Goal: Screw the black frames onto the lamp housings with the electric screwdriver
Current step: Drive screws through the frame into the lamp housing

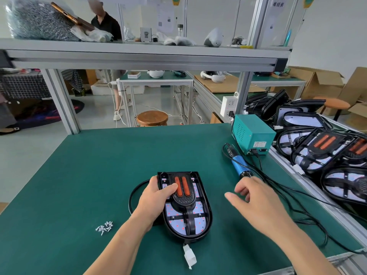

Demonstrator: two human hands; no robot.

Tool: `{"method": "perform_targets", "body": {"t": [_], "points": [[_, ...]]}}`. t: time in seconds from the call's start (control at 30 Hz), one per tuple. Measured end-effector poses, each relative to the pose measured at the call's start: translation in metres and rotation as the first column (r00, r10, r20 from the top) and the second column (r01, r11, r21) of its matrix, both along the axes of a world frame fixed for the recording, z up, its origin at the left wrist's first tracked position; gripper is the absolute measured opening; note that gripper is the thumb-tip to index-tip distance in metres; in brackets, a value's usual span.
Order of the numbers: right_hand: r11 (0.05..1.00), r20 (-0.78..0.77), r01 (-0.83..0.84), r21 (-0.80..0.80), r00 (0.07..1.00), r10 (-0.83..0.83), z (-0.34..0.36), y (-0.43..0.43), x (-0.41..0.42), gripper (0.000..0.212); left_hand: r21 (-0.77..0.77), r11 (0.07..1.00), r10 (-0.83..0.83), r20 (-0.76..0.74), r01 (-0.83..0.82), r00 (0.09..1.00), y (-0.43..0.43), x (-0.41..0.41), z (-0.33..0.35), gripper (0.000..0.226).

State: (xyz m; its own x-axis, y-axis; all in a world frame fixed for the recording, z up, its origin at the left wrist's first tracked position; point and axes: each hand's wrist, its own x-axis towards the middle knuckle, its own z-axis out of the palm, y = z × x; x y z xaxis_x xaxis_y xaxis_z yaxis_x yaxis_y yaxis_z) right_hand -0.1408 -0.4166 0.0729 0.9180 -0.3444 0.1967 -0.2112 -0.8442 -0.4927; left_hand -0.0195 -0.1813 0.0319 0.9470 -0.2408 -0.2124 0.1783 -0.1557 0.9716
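Note:
A black lamp housing [200,225] with a white LED board lies on the green mat, rounded end toward me. A black frame [183,201] with two orange strips sits on top of it. My left hand [154,199] grips the housing's left edge, thumb lying on the frame beside the orange strips. My right hand [256,197] hovers to the right of the housing with relaxed fingers, holding nothing. Just beyond its fingertips the blue electric screwdriver [239,163] lies on the mat. A small heap of silver screws [104,228] lies at the left front.
A teal power box [252,133] stands at the back right, and its black cables [294,201] trail across the mat. Several other lamp housings [325,151] are stacked on the right-hand bench. A white connector [189,256] hangs from the housing's near end. Another person stands behind the shelf.

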Motion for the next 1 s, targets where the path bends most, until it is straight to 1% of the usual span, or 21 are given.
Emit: {"method": "perform_targets", "body": {"t": [0.07,0.13,0.2,0.27,0.37,0.43,0.53,0.63,0.7,0.77,0.87,0.93,1.0], "points": [[0.988,0.009,-0.063,0.142,0.998,0.062,-0.001,0.026,-0.016,0.036,0.002,1.000,-0.002,-0.011,0.002,1.000,0.001,0.002,-0.002,0.029],[0.972,-0.001,-0.090,0.218,0.996,0.093,-0.005,0.053,-0.030,0.050,-0.011,1.000,0.002,-0.021,-0.002,1.000,0.001,0.003,-0.002,0.026],[0.968,-0.037,-0.091,0.233,0.994,0.102,-0.013,0.076,-0.040,0.063,-0.039,0.999,0.008,-0.030,-0.010,1.000,0.001,0.003,0.000,0.024],[0.973,-0.074,-0.078,0.215,0.993,0.096,-0.022,0.092,-0.045,0.073,-0.063,0.998,0.016,-0.047,-0.019,0.999,0.000,0.003,0.002,0.025],[0.975,-0.122,-0.065,0.210,0.988,0.092,-0.031,0.102,-0.046,0.080,-0.077,0.997,0.024,-0.060,-0.028,0.998,0.000,0.003,0.003,0.024],[0.977,-0.143,-0.091,0.194,0.982,0.120,-0.035,0.105,-0.045,0.082,-0.090,0.995,0.030,-0.064,-0.036,0.998,0.000,0.004,0.003,0.022],[0.985,-0.130,-0.122,0.122,0.982,0.138,-0.041,0.101,-0.045,0.076,-0.106,0.994,0.029,-0.078,-0.038,0.996,0.000,0.006,0.003,0.024],[0.993,-0.084,-0.091,0.077,0.992,0.097,-0.044,0.087,-0.041,0.077,-0.125,0.992,0.002,-0.091,-0.013,0.996,0.002,0.008,0.003,0.032],[0.996,-0.064,-0.078,0.047,0.995,0.081,-0.044,0.072,-0.035,0.072,-0.139,0.990,-0.002,-0.094,-0.011,0.996,0.004,0.008,0.002,0.035],[0.999,-0.062,-0.049,0.006,0.997,0.050,-0.043,0.056,-0.024,0.061,-0.138,0.990,-0.003,-0.093,-0.010,0.996,0.005,0.009,0.001,0.035],[0.998,-0.065,0.015,-0.066,0.998,-0.019,-0.039,0.037,-0.001,0.038,-0.128,0.992,-0.009,-0.082,-0.002,0.997,0.004,0.009,-0.001,0.031],[1.000,-0.105,0.026,-0.008,0.994,-0.027,-0.035,0.032,0.017,0.028,-0.116,0.993,-0.011,-0.067,0.003,0.998,0.003,0.007,0.000,0.033],[0.993,-0.186,0.013,0.121,0.983,0.009,-0.031,0.030,0.035,0.021,-0.104,0.995,-0.011,-0.042,0.006,0.999,0.002,0.004,0.000,0.036]]}}
